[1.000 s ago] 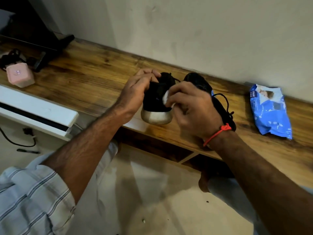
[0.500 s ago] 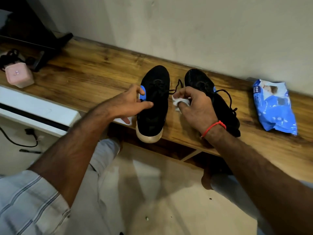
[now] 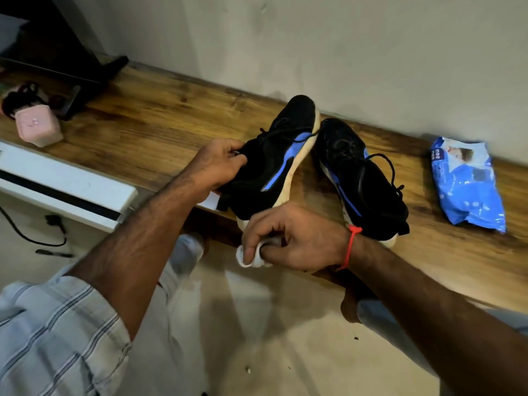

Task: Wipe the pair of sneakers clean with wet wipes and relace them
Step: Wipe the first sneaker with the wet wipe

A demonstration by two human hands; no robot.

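Note:
Two black sneakers with blue stripes and pale soles sit on the wooden shelf. The left sneaker is tipped onto its side, its sole edge facing right. My left hand grips it at the collar. The right sneaker stands flat beside it with loose black laces. My right hand, a red thread on its wrist, pinches a crumpled white wet wipe just in front of the tipped sneaker's heel.
A blue pack of wet wipes lies at the right of the shelf by the wall. A pink box and dark items sit at the far left. A white unit runs along the shelf's front left. Below is pale floor.
My left hand has tipped the left sneaker from flat onto its side. My right hand with the wipe has moved from between the sneakers down to the heel end.

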